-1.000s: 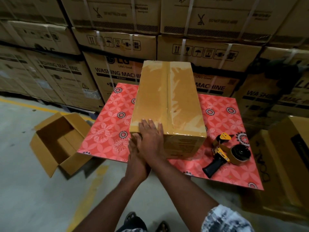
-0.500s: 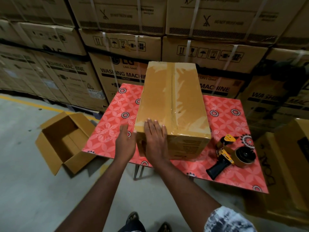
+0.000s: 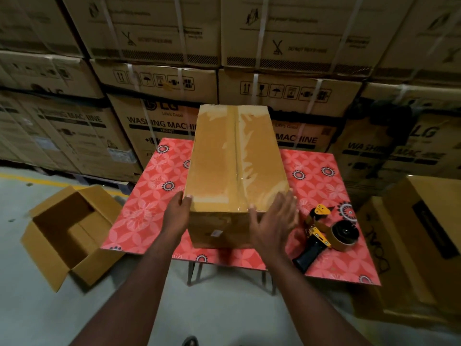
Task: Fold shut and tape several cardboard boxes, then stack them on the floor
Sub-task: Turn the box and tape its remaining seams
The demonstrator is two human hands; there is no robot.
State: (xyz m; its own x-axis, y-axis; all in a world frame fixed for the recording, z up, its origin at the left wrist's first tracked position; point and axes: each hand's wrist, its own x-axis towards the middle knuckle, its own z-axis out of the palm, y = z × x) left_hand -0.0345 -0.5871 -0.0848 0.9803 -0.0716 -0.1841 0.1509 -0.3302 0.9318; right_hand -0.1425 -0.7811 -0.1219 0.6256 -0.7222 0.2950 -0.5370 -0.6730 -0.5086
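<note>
**Sealed box on the red table, a hand at each near corner**

Here's the backdrop: a wall of stacked cartons (image 3: 159, 126) fills the whole far side, brown cardboard with white straps, handling symbols and "WASHING MACHINE" in bold print. Below it is a pale grey concrete floor (image 3: 37, 308), with a yellow line (image 3: 15, 176) running along the foot of the stack at the left.

Centre stage is the table (image 3: 149, 208), its top a bright red floral pattern with dark rosettes, on thin dark legs (image 3: 190, 273).

On it stands the taped box (image 3: 224, 171), long and tall, lengthwise away from the camera and its near end close to the table's front edge. The flaps are shut. Glossy clear tape runs down the centre seam and spreads in wrinkled, shiny patches across the top. A small label sits on the near face.

Off to the right, on the floor, stands a big brown carton (image 3: 424, 245) with a dark printed band. On the left of the floor is an open box (image 3: 67, 236), flaps splayed outward.

On the table, just right of the taped box, lies a tape dispenser (image 3: 324, 236): black handle, yellow frame, brown roll.

Now the hands. The left hand (image 3: 178, 216) presses on the box's near left corner, thumb on the top edge, fingers hidden along the side. The right hand (image 3: 274, 221) is at the near right corner, fingers spread wide and straight, thumb at the top edge, blurred. I cannot tell whether its palm touches.
</note>
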